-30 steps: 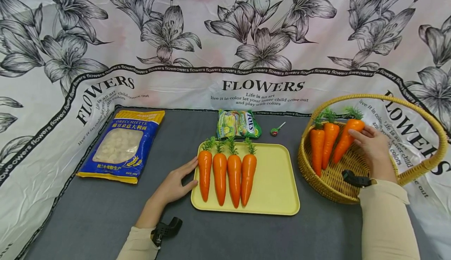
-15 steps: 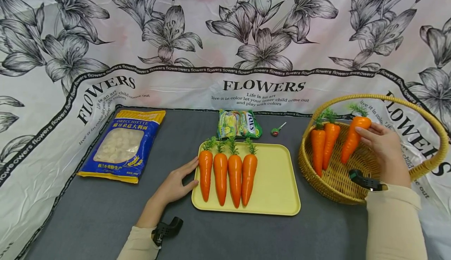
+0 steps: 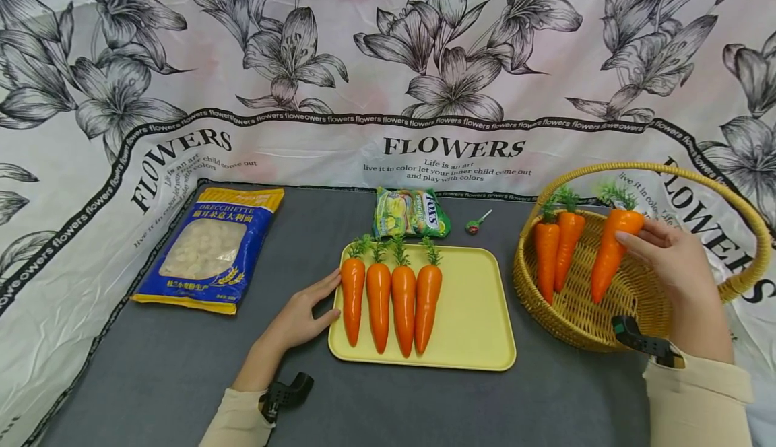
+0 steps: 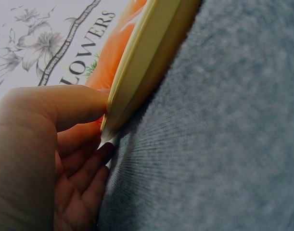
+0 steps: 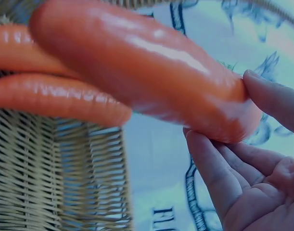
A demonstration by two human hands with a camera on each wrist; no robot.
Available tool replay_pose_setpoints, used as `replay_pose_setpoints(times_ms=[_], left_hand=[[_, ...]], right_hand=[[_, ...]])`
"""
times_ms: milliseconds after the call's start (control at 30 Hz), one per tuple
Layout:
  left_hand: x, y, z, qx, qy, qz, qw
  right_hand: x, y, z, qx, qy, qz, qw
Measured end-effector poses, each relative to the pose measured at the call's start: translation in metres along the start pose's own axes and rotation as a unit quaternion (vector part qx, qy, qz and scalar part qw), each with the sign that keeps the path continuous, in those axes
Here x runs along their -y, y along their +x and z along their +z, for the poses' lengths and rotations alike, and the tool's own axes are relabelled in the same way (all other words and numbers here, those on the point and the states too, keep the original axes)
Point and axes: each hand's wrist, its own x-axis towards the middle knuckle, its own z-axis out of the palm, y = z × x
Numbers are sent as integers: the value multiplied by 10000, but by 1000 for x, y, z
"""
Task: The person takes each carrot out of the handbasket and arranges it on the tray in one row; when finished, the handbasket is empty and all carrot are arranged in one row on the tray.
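My right hand (image 3: 682, 258) pinches an orange carrot (image 3: 615, 255) near its leafy top, tip pointing down over the wicker basket (image 3: 545, 319). Thumb and fingers stand on opposite sides of this carrot (image 5: 151, 67) in the right wrist view. Two more carrots (image 3: 547, 258) lean inside the basket's left side. My left hand (image 3: 303, 316) rests at the left edge of a yellow tray (image 3: 475, 305), its fingers extended. Several carrots (image 3: 378, 305) lie side by side on the tray, tops away from me. In the left wrist view, the thumb (image 4: 84, 103) touches the tray's rim.
A blue and yellow pasta bag (image 3: 209, 252) lies at the left. Behind the tray are a green candy bag (image 3: 409, 213) and a lollipop (image 3: 475, 223). The basket's tall handle (image 3: 727, 208) arches over the right side. A flower-printed cloth (image 3: 333, 151) hangs behind.
My right hand has moved right, drawing its carrot away from the two others in the basket; the carrot hangs more upright. The left hand stays at the tray.
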Motion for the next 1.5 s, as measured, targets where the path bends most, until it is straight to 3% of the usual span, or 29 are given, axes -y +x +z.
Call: replay_pose_setpoints(times_ms=[100,233,333,500,600,733,867,1167,1333,1500], left_hand=[[0,0,0,-11,1,14,10000],[-1,0,-1,-25,33,55,10000],[-2,0,-1,-31,42,56,10000],[-1,0,-1,-28,96,103,9999],[-2,0,-1,-13,78,93,9999],[-3,0,-2,21,2,34,10000],[-2,0,-2,22,11,51,10000],[-2,-1,-2,20,48,52,10000],[-1,3,1,127,-105,51,9999],[1,1,0,12,-126,23,9999]], right_hand=[[4,-14,5,-100,-258,-109,9996],[7,-33,17,-79,454,-252,9986],[7,-43,30,41,1280,-471,9907],[9,-57,57,215,1794,-953,9789],[14,-61,73,370,1711,-1123,9781],[24,-63,93,417,852,-1097,9894],[35,-62,113,474,216,-925,9944],[36,-50,167,994,489,-678,9915],[27,-45,181,1116,118,-410,9928],[18,-36,199,1269,-187,-315,9912]])
